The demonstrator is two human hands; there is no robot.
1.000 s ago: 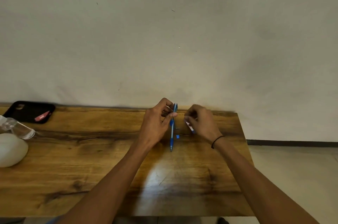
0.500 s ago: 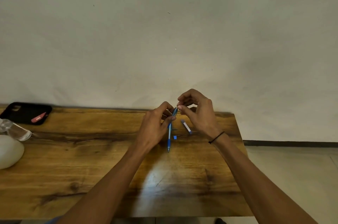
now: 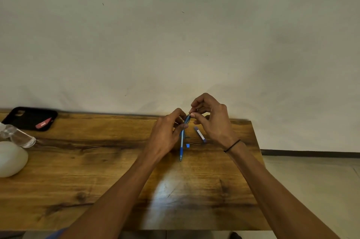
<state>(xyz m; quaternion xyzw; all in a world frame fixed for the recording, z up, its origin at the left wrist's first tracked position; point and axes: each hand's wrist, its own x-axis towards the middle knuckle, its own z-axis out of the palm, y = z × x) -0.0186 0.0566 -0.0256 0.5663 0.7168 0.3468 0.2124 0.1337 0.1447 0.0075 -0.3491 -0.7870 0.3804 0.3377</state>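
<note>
Head view: pen (image 3: pixel 182 141) in left hand (image 3: pixel 165 135); black tray (image 3: pixel 11 119), possibly with red item (image 3: pixel 43 123)

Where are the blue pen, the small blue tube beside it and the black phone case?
blue pen (image 3: pixel 182 141): head view, middle of the barrel.
small blue tube (image 3: pixel 200 134): head view, its white label.
black phone case (image 3: pixel 27 116): head view, bare black surface.

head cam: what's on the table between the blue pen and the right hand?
Head view: a small blue tube with a white label lies between blue pen and right hand, a tiny blue piece nearer the pen.
</note>
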